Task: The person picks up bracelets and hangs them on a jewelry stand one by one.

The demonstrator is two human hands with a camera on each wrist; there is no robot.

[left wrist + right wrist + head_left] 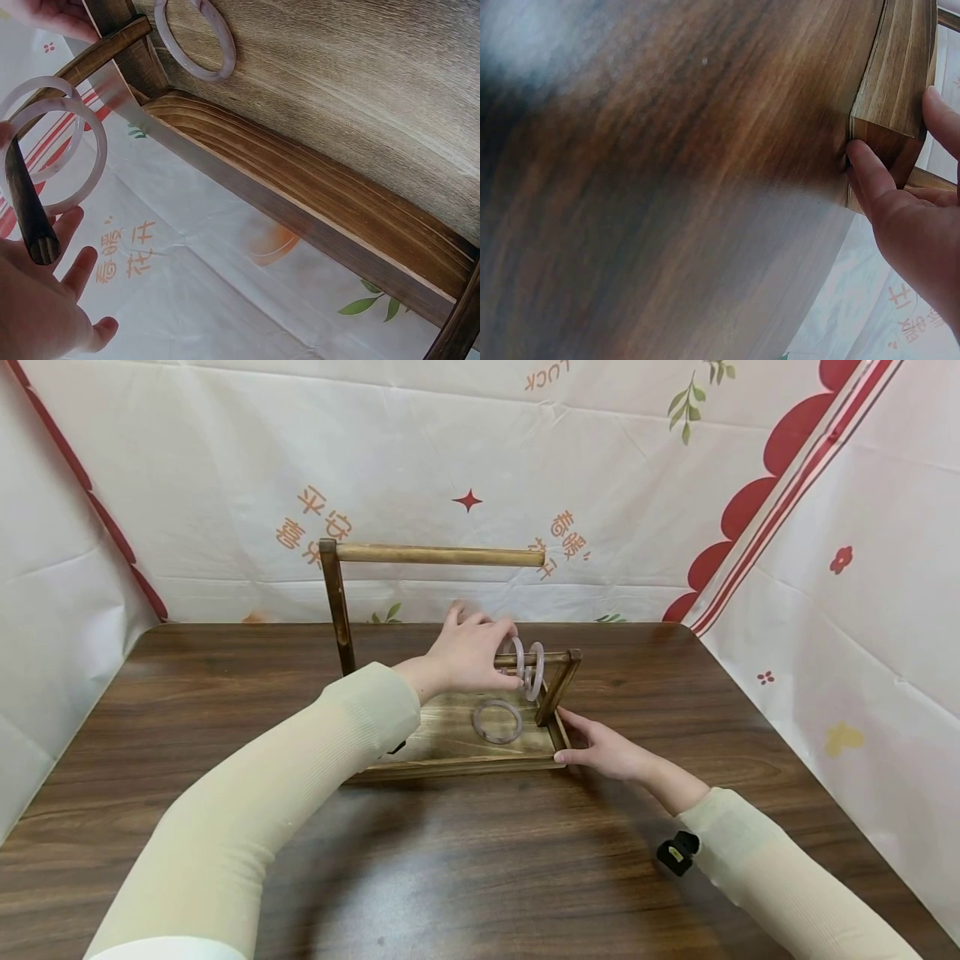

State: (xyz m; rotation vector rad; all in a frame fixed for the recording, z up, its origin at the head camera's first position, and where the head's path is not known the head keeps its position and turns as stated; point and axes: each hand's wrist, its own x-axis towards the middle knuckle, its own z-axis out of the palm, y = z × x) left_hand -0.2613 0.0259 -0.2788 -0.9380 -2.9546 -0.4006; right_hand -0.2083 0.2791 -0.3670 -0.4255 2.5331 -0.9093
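My left hand (468, 653) pinches a pale lilac bangle (100, 161) around the free end of the lower bar (34, 214) of a wooden stand. A second bangle (536, 672) circles the same bar, closer to its post (560, 689). Lying inside the stand's tray (435, 768) is another bangle (497, 742), its middle showing the bare board. At the tray's right front corner is my right hand (603, 750), with extended fingers touching the end wall (885, 142) and the thumb at the corner's top edge.
The stand's upper bar (442, 556) extends rightward from a tall left post (337, 606), above and behind my left hand. Beneath everything is a dark wooden table (480, 877). Printed white sheeting (420, 452) rises behind and along both sides.
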